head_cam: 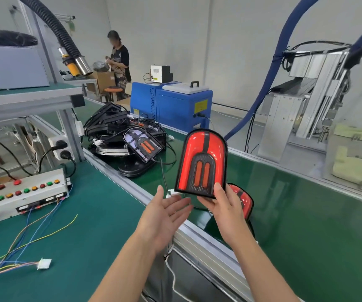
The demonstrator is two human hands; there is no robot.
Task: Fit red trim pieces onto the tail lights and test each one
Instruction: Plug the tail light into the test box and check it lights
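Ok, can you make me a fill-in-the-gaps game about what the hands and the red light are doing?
1. The red tail light is held up by the ____ hand.
2. The left hand is ____, palm up, holding nothing.
3. The button box sits on the ____ mat.
4. The pile of unfinished lights lies on the conveyor belt, in front of the ____ machine.

Missing words: right; open; green; blue

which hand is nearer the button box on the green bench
Left. The left hand hovers open, to the right of the button box, with bare green mat between them. The right hand is farther right, holding the red tail light.
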